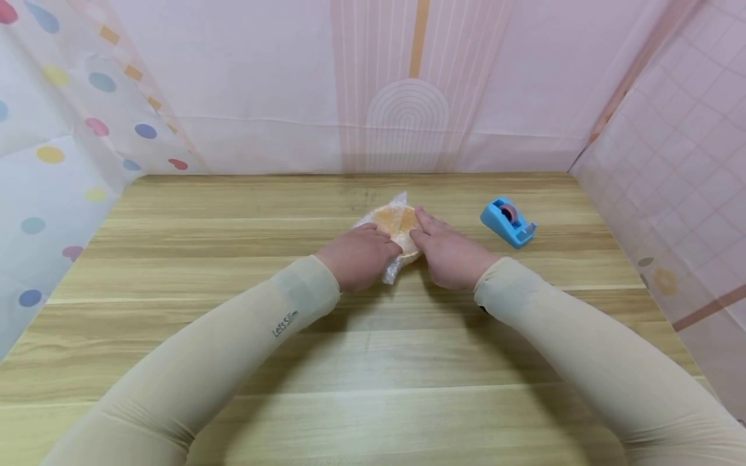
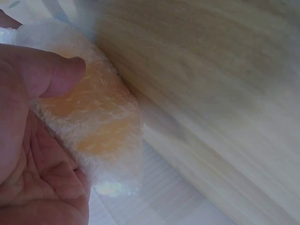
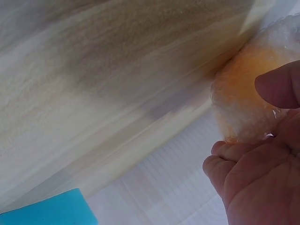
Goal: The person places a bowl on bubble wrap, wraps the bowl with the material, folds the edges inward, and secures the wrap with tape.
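A round orange-yellow thing wrapped in clear bubble wrap (image 1: 397, 219) is between both hands over the middle of the table. My left hand (image 1: 359, 257) grips its left side; in the left wrist view the thumb lies across the bubble wrap (image 2: 101, 124), the fingers partly hidden behind. On the opposite side, my right hand (image 1: 456, 256) holds the edge, its thumb on the wrap (image 3: 241, 91) and the other fingers round the side. Loose ends of wrap stick out at top and bottom. What kind of thing is inside I cannot tell.
A blue tape dispenser (image 1: 506, 223) with a roll of tape stands to the right of my right hand. The wood-grain table (image 1: 373, 362) meets patterned cloth (image 1: 262, 84) at the back and both sides.
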A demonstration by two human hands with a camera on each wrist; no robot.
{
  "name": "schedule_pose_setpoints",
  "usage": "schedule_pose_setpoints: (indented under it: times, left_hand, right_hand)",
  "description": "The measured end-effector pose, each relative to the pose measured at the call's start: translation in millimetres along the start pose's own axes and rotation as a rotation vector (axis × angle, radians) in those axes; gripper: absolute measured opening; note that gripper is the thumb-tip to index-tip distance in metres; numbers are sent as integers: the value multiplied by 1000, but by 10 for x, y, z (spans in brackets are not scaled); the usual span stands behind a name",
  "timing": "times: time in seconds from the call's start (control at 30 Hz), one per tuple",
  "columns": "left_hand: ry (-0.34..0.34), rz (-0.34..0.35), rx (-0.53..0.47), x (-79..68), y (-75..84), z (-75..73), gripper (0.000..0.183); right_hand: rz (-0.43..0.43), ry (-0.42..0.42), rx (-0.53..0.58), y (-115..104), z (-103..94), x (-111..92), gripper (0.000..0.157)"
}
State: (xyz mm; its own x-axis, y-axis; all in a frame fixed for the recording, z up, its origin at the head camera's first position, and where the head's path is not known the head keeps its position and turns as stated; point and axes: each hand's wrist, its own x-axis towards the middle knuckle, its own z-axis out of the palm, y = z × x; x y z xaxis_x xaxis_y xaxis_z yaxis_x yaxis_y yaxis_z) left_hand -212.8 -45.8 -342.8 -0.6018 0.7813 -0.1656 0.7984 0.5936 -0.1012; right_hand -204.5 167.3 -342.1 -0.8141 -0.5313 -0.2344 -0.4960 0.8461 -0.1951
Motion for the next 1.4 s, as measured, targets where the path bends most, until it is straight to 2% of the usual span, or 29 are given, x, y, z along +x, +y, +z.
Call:
schedule_pose_setpoints:
  times: [0.6, 1.1, 1.4]
  left_hand:
    - [7, 4, 22, -1, 5, -35, 24]
    - [-3, -1, 34, -6, 16, -48, 27]
    - [-2, 0, 27, -25, 17, -58, 29]
  right_hand:
    - [-17, 0, 18, 43, -27, -28, 67]
    - [-16, -12, 11, 49, -39, -50, 72]
    - [-36, 27, 25, 76, -16, -92, 72]
